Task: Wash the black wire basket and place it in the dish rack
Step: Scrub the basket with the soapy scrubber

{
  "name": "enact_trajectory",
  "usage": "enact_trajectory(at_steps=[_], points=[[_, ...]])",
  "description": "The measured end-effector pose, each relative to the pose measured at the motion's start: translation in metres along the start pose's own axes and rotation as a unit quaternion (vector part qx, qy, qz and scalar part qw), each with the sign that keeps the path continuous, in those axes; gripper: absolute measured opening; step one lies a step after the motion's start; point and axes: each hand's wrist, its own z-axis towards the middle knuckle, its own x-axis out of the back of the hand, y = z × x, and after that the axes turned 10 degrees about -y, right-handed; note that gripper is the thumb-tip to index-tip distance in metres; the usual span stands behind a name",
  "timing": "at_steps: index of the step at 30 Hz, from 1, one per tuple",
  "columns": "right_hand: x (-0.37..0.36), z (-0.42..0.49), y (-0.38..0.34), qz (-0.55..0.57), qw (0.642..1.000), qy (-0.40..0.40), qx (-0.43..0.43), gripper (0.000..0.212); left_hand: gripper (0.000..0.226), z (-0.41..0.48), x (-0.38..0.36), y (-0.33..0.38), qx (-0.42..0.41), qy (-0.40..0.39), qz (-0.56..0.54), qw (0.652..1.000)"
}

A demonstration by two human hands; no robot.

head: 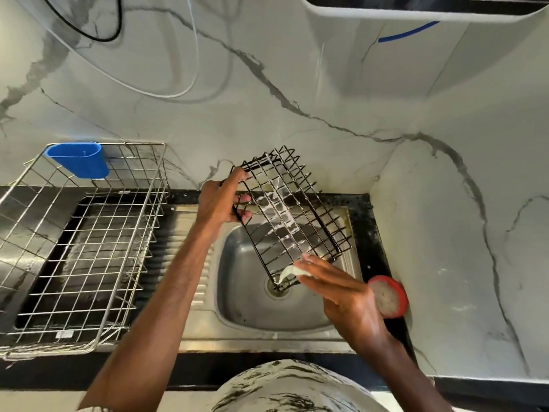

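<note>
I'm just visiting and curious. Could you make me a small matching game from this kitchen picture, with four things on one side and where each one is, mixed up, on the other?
Things
1. black wire basket
2. blue cup
3. red tub
4. pale sponge

Places
A. on the counter right of the sink
B. pinched in the right hand
C. hung on the back corner of the dish rack
D. gripped by the left hand, above the sink

Pairs: 1-D, 2-C, 3-A, 4-B
</note>
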Motion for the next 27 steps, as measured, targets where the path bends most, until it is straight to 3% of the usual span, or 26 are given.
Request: enact_trajectory(at_steps=[9,18,27], points=[[-0.005,0.077,-0.003,-0.012,1.0,0.015,-0.001,0.064,0.016,-0.016,-0.026,-0.013,-0.007,-0.062,0.02,0.998],[-0.002,-0.009,-0.008,0.007,0.996,0.05,-0.072,0.065,0.013,-0.005,-0.013,-0.009,0.026,-0.04,-0.032,0.998],[0.013,-0.005,0.009,-0.038,0.973,0.167,-0.154,0.057,0.022,0.009,-0.019,-0.022,0.022,-0.048,-0.044,0.998]])
